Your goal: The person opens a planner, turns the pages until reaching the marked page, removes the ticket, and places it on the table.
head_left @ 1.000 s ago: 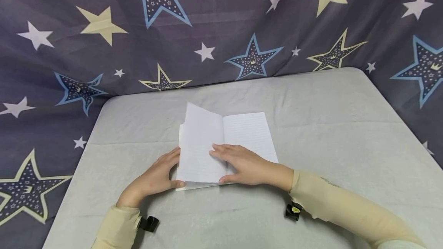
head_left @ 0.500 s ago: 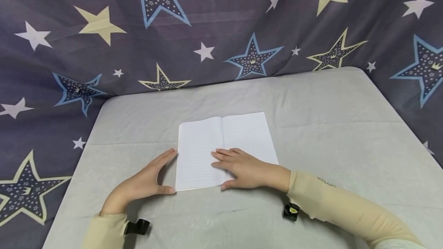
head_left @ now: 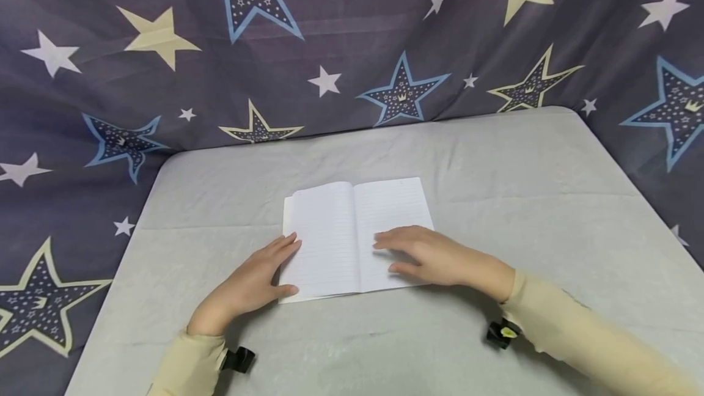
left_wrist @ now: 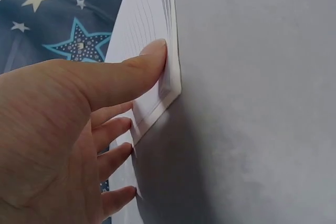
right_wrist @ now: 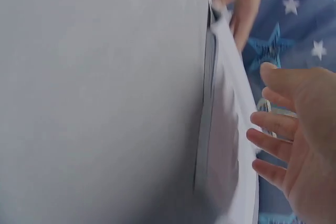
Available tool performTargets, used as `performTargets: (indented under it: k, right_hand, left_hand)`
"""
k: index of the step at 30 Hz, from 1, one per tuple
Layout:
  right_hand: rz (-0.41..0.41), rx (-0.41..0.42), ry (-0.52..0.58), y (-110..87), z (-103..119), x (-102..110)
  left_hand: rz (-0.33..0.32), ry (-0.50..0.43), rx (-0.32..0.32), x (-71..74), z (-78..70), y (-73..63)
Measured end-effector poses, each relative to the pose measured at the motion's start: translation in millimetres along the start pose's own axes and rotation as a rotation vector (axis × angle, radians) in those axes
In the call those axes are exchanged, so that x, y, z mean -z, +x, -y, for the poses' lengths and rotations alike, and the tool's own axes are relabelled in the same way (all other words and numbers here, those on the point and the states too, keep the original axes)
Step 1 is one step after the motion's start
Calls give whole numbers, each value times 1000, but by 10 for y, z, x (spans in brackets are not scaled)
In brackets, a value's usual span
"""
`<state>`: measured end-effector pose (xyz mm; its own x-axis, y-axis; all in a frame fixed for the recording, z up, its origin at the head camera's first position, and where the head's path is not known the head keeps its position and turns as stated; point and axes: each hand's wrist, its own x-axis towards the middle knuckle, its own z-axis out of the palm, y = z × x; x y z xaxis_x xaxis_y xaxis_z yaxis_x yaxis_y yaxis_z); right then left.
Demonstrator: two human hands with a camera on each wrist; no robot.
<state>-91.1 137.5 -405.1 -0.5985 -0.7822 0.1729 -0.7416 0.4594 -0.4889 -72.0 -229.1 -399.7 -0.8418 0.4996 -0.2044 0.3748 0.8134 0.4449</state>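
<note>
A notebook with white lined pages lies spread flat on the grey covered surface. At its left edge is my left hand, fingers extended and thumb spread apart, with the thumb resting on the left page near the lower corner. In the left wrist view the thumb of the left hand touches the lined page, and the other fingertips are along the border. My right hand is over the right page with its fingers loosely extended and nothing held. The right wrist view has the right hand apart from the blurred pages.
The grey cloth-covered surface surrounds the notebook. A dark curtain printed with stars stands behind it and along both sides. A black wrist camera mount sits on the right sleeve, another camera mount on the left.
A raised page has come down onto the left side. My right hand has moved right from the fold to the right page. My left hand drew back left, then returned to the notebook's edge.
</note>
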Motion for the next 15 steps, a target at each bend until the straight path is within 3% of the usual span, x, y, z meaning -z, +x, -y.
performTargets:
  k: [4,8,11,15]
  right_hand:
    - [-4,-115,-21,-275,-186,123]
    - [52,-232,-35,-475,-313,184]
    - [78,-258,-33,-552,-368,191]
    - [54,-246,-46,-591,-386,177]
  left_hand:
    - [-3,-2,-4,14,1,-12]
    - [-4,-15,-2,42,3,-30]
    - [-2,-19,1,48,15,-42]
    - [1,-21,0,36,23,-44]
